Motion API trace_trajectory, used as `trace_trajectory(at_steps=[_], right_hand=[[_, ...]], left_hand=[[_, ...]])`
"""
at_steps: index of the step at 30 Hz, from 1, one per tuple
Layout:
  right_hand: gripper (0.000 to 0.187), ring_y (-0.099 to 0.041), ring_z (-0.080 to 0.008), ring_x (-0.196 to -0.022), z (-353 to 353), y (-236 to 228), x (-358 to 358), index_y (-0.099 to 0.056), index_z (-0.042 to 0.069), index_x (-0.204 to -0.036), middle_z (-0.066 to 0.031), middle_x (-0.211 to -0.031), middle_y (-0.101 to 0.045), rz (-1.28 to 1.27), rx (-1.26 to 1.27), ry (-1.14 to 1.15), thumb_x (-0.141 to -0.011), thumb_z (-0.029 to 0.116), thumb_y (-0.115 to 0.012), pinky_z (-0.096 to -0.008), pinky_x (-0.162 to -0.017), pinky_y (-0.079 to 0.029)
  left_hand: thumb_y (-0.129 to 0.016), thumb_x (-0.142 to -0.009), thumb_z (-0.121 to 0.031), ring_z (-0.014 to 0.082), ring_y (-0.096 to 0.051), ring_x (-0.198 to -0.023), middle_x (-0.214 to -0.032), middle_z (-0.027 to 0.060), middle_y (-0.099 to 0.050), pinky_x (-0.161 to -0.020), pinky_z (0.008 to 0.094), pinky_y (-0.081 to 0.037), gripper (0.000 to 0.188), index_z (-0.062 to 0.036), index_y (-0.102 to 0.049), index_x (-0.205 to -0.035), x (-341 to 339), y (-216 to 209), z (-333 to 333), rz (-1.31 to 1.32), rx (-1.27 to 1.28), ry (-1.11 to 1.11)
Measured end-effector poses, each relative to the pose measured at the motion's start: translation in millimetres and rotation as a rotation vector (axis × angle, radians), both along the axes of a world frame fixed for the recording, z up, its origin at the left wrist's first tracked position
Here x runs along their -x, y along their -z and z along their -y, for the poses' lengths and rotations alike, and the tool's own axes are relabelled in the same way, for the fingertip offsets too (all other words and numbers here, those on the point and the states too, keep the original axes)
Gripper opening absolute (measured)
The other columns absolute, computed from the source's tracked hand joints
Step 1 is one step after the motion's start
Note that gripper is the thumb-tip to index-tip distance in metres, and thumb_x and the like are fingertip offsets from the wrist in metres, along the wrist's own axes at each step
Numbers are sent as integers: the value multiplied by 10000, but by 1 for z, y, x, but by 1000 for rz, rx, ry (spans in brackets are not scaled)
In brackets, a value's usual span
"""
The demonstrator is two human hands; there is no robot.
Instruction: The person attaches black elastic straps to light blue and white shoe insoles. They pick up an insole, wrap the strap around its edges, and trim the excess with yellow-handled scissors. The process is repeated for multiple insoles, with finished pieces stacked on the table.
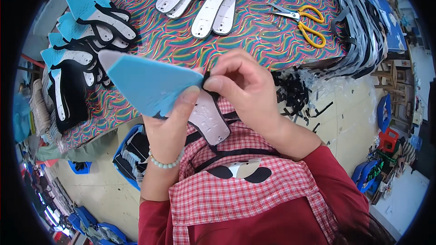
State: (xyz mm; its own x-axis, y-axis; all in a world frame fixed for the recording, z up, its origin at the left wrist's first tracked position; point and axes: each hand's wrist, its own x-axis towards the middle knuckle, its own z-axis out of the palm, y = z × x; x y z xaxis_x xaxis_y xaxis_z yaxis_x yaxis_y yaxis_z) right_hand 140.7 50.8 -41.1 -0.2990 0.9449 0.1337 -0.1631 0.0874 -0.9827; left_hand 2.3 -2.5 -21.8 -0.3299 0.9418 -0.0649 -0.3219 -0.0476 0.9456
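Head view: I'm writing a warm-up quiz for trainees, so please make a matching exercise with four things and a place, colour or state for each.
Things:
1. Scissors
2. Bracelet
3. Apron
4. Left hand

Places, colours, states:
A. Gripping a blue-and-white piece
B. Lying on the patterned cloth
C. Red-and-white check
D. Pale greenish beads

Pairs: 1-B, 2-D, 3-C, 4-A

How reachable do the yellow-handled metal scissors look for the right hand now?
Probably yes: the scissors lie uncovered on the multicoloured wavy-patterned tablecloth, ahead of the right hand, which would likely first release the black material at the blue-and-white insole.
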Motion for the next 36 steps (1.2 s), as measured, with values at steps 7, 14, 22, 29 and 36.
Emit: trace_trajectory(at_steps=[7,14,22,29,36], right_hand=[[175,-561,-241,-796,-23,-20,-12,-642,24,-950,-95,-838,-571,233,-554,-311,-901,185,-595,-333,-696,-459],[196,-504,-43,-770,14,-19,-5,-588,12,-1074,20,-849,-568,-192,214,-261,-946,159,-570,-213,-638,-426],[86,-558,-97,-732,26,-8,-17,-630,2,-892,-44,-811,-598,26,110,-272,-866,83,-642,-247,-615,-447],[137,-588,-254,-708,8,-5,-6,-603,25,-812,-86,-757,-571,414,-531,202,-759,105,-701,-326,-620,-466],[200,-598,-242,-808,-37,-37,-29,-633,0,-881,-109,-852,-612,425,-603,-2,-816,184,-676,-324,-735,-471]], left_hand=[[-590,-885,-189,268,-485,-1210,-1194,180,-605,-972,393,-417,336,47,-608,-1122,18,-5,-23,-517,-364,221],[-482,-949,-408,301,-633,-954,-999,208,-644,-901,427,-483,566,89,-495,-1220,5,-22,-11,-58,-320,46],[-457,-980,-339,212,-613,-769,-988,147,-605,-681,339,-521,494,65,-455,-1264,2,-19,-14,70,-239,72],[-529,-952,-212,292,-623,-1027,-1071,199,-628,-898,343,-493,580,80,-260,-1375,-20,-4,-28,-128,10,214],[-495,-959,-118,166,-634,-813,-856,121,-651,-727,265,-511,218,41,-496,-1110,-13,-7,-15,-38,-92,221]])
